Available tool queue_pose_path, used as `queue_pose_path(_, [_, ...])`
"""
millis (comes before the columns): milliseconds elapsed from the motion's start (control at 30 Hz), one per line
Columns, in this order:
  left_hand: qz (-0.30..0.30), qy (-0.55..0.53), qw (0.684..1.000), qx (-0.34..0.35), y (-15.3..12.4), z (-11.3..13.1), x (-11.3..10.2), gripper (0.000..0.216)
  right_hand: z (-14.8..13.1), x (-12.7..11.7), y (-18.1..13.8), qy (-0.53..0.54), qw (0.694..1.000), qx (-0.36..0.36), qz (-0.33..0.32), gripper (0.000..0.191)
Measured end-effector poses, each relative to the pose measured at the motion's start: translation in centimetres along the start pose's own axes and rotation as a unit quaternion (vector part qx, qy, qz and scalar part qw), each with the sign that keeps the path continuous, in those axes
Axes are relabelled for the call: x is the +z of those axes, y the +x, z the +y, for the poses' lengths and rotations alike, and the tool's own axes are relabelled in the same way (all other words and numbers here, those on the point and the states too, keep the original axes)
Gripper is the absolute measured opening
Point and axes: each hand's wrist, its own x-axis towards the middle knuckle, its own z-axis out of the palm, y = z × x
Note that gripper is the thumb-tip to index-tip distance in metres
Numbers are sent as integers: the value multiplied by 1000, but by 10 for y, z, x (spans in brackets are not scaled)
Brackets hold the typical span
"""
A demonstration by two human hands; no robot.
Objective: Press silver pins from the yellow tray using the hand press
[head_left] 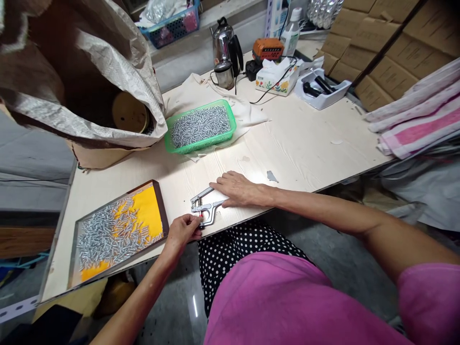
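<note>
While two hands [237, 189] grip one plier-like tool [197, 208], one tray [163, 211] and one tub [201, 144] hold metal pieces [201, 125].

Silver-grey in the grip, yellow and green around it.
The held hand tool [207, 208] is silver-grey with a red part [201, 217]; left of the grip, silver pieces [98, 235] on a bright yellow sheet [149, 203]; beyond it, a translucent green tub [203, 145]; this side of it, white-dotted black cloth [244, 244] and a plain magenta shirt [273, 297].
</note>
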Motion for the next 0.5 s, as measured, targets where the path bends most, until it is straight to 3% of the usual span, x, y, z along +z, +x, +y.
queue_pose_path(100, [82, 152, 977, 127, -4, -6, -4, 32, -2, 6, -3, 13, 1000, -8, 15, 54])
queue_pose_path(200, [170, 295, 887, 313, -2, -3, 0, 33, -4, 9, -5, 21, 999, 0, 24, 60])
queue_pose_path(300, [125, 367, 806, 447, 13, 8, 12, 44, -7, 7, -7, 31, 999, 10, 27, 71])
queue_pose_path(367, [77, 394, 769, 497, 28, 18, 19, 55, -9, 3, -10, 38, 999, 10, 20, 78])
queue_pose_path(500, [31, 430, 746, 507, 49, 34, 24, 58, -12, -4, -12, 14, 998, 68, 2, 81])
